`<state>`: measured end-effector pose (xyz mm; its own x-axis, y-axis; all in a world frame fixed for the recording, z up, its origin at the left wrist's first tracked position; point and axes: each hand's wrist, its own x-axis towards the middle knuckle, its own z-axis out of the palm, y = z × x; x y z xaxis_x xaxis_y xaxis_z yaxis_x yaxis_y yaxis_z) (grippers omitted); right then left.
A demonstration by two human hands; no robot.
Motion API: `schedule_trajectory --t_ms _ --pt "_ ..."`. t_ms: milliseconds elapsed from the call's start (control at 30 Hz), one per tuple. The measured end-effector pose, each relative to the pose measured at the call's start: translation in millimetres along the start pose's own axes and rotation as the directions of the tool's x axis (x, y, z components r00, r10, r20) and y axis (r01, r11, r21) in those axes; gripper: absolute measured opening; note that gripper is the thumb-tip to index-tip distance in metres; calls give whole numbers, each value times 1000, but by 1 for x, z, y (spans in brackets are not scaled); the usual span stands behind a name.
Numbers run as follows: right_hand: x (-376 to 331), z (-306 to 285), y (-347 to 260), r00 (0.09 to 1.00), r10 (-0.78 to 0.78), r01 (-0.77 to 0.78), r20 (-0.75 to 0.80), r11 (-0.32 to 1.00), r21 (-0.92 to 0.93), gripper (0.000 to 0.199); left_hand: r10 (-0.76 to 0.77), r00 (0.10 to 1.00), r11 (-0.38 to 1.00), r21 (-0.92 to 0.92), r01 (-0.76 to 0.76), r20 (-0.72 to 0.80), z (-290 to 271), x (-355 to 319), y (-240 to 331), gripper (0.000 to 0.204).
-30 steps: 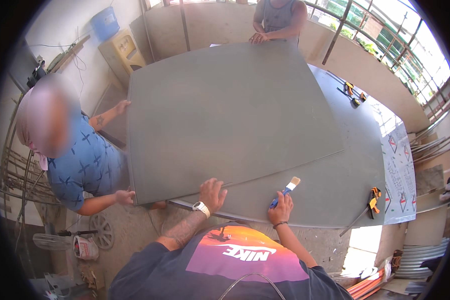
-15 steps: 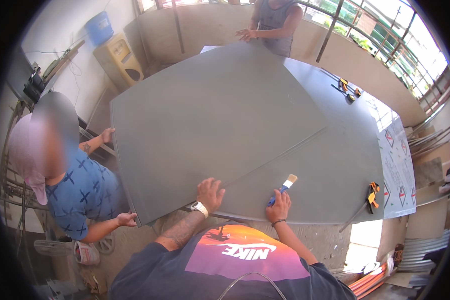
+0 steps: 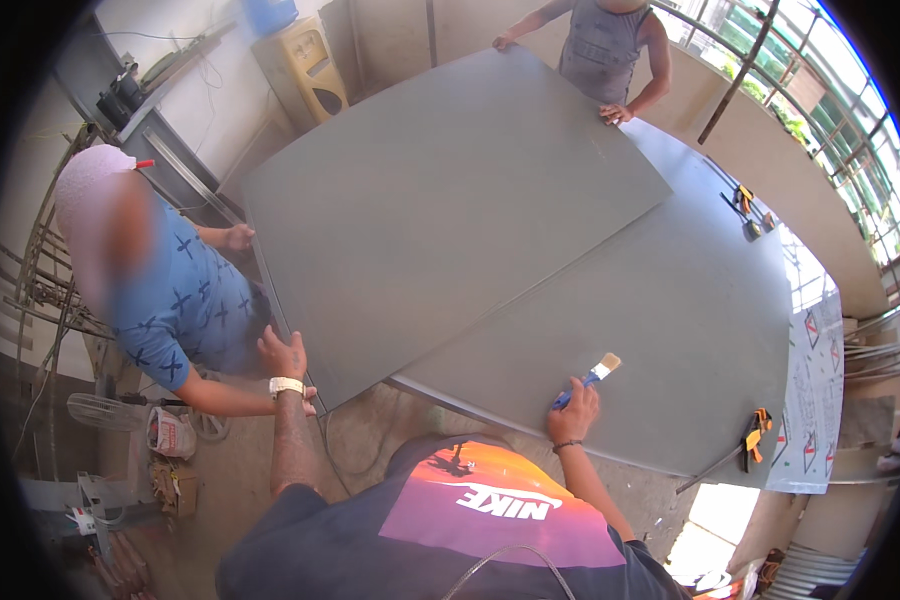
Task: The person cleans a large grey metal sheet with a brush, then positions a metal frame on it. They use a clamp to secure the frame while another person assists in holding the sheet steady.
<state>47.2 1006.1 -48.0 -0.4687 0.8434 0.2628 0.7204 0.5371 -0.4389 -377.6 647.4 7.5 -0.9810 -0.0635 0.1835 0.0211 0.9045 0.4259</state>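
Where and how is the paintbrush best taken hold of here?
Probably by the paintbrush's blue handle, from the near side, where the person's right hand grips it. The slim handle points back toward the person; the pale bristles point away and to the right, so that end is best left free.

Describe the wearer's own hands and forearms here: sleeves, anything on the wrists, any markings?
The left hand, gloveless, has a chunky pale wristwatch at the wrist, with faint tattoo-like markings along the forearm. The right hand, also gloveless, has a thin dark bracelet at its wrist. Short dark fabric sleeves leave both forearms bare.
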Motion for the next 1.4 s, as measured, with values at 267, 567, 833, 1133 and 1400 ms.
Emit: schedule_trajectory --t_ms 267,567,833,1133,1400 --pt "3 -5 2 1000 12 -12 21 1000 -5 45 -280 794 679 -473 561 540 54 -9 -25 68" --pt "-1 -1 2 1000 19 -16 -12 969 245 45 -187 867 804 -436 405 462 41 -54 14 73" --pt "12 -30 15 1000 -6 16 -23 875 484 43 32 982 983 -183 3 186 43 -112 69 85" --pt "26 -32 22 979 -195 148 67 889 433 43 465 760 863 -39 -504 454 47 -182 117 82" --pt "25 -41 10 967 -219 142 134 891 431 45 606 654 761 -93 -642 452 44 -233 136 72"
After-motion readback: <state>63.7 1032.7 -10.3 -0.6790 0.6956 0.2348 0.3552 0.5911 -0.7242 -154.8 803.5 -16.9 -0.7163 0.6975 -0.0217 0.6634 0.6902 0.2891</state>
